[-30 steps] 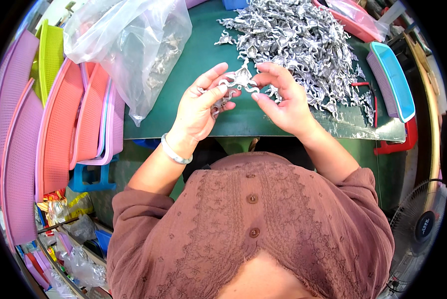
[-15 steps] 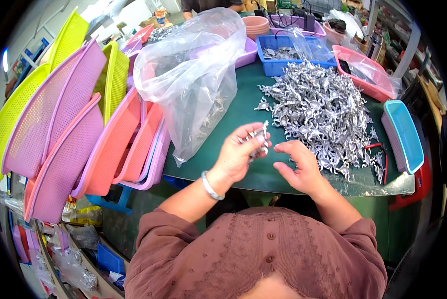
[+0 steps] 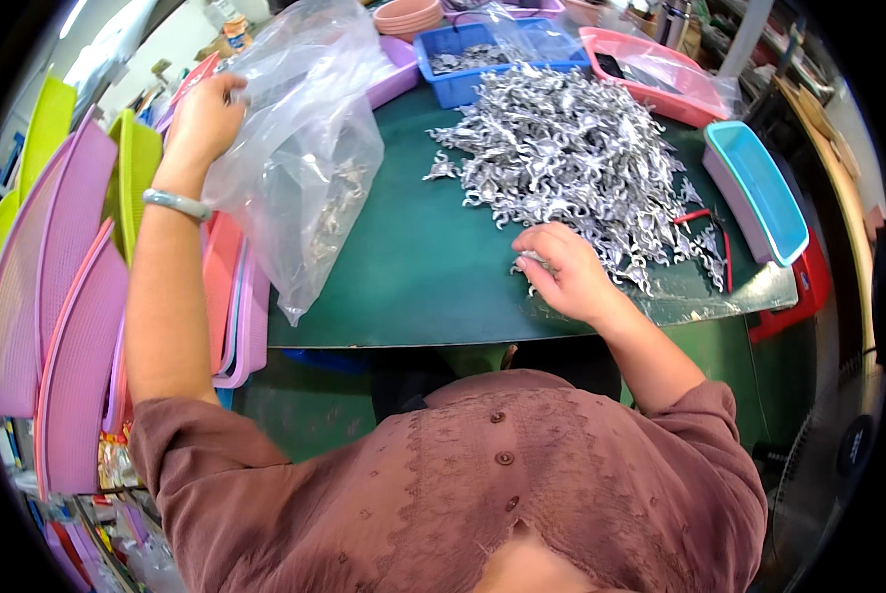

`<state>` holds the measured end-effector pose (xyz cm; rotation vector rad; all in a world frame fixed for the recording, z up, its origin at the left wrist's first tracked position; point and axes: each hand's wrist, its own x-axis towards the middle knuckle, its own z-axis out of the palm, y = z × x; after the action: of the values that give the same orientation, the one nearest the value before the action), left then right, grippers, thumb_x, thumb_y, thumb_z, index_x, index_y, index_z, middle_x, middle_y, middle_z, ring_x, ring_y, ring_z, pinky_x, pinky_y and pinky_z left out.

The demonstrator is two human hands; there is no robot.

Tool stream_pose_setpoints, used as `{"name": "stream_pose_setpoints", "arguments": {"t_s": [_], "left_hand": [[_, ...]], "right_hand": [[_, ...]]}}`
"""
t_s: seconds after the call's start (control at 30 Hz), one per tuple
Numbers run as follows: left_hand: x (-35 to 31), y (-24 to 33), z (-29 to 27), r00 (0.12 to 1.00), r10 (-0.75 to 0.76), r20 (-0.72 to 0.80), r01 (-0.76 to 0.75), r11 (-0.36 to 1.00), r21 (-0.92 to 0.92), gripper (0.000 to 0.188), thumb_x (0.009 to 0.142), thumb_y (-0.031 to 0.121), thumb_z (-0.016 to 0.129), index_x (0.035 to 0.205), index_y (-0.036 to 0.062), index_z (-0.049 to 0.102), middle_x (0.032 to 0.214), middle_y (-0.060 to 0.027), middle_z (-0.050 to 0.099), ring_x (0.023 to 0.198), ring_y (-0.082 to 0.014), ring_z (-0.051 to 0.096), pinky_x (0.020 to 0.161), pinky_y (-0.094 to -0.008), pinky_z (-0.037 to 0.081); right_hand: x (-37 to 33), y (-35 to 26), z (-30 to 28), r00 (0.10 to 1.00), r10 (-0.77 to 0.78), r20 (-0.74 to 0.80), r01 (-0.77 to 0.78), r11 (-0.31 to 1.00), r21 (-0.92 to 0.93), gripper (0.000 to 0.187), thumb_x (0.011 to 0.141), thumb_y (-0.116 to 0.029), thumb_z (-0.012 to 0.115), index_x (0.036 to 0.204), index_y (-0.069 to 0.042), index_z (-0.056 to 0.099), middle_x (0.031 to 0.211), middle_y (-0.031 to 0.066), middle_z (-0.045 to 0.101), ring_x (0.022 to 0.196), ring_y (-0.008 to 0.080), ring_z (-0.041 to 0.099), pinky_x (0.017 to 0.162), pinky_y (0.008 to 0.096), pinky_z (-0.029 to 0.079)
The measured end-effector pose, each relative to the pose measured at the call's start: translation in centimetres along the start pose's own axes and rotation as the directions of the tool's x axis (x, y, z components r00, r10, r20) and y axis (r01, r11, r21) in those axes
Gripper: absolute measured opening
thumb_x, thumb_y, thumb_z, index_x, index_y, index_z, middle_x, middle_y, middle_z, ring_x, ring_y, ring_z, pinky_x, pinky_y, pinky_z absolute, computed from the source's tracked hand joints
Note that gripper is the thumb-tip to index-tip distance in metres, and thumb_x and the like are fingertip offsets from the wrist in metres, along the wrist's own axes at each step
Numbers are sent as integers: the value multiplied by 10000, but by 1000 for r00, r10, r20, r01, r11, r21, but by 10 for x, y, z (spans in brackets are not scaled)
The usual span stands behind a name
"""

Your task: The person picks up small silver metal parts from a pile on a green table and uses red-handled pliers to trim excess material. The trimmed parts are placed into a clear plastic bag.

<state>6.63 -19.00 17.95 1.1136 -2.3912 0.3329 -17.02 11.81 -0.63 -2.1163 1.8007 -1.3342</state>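
Several upright plastic baskets (image 3: 77,366), in purple, coral and lime, lean together at nine o'clock, with noon at the top of the view. At ten o'clock the person's left hand (image 3: 211,117) reaches out beside the upper edge of a large clear bag (image 3: 285,188); its fingers curl around something too small and dark to make out, so I cannot tell whether that grip is loaded. Silvery shapes show through the bag, which slumps on the green tabletop (image 3: 423,257) toward eleven. A blue tub (image 3: 453,94) sits at twelve.

Between two and three, the right hand (image 3: 564,272) has its thumb and fingers together on a silver metal piece (image 3: 534,256), mostly hidden, at the near edge of a heap of similar pieces (image 3: 572,148) that spreads around one o'clock. A coral tray (image 3: 661,104) lies past the heap; a red-handled tool (image 3: 727,259) and a teal-and-lilac basket (image 3: 738,198) are near three.

Half a second ago both hands were close together; now they work apart, one at the bag, one at the heap.
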Motion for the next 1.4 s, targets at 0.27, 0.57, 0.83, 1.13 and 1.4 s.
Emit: {"name": "stream_pose_setpoints", "arguments": {"t_s": [0.27,0.57,0.83,1.13,1.4], "left_hand": [[-22,13,1,988,4,152,32,972,-231,296,790,234,553,979,12,603,882,-168,624,845,-258,605,740,-321,450],[-56,76,-19,928,294,-227,-313,948,-55,254,758,189,593,948,20,601,982,-164,575,946,-319,528,815,-373,410],[-83,123,-25,882,448,-145,-468,870,-157,265,726,116,617,973,22,591,1064,-157,542,1062,-342,467,901,-393,359],[-100,126,-18,888,448,-109,-460,852,-248,276,701,148,641,951,39,595,1047,-147,529,1049,-330,453,896,-402,341],[-113,141,9,901,429,59,-280,680,-677,327,752,88,608,1071,36,556,1074,-134,543,1034,-246,502,878,-338,392]], "right_hand": [[14,25,-64,978,-119,173,167,941,-294,124,723,-89,583,836,-53,549,842,84,553,845,280,521,759,376,403],[59,66,-140,977,-84,195,189,763,-619,189,713,-67,574,896,-32,540,907,109,540,883,286,504,798,377,394],[89,96,-108,964,-84,252,252,581,-773,81,672,-127,595,752,-110,592,829,26,531,874,216,499,781,340,363],[93,96,-109,968,-122,219,245,648,-721,28,715,-92,572,737,-76,575,788,47,556,832,200,522,765,327,378],[74,35,-105,910,278,306,-413,648,640,92,841,-118,547,860,-33,516,738,-8,532,681,88,526,633,253,443]]}}
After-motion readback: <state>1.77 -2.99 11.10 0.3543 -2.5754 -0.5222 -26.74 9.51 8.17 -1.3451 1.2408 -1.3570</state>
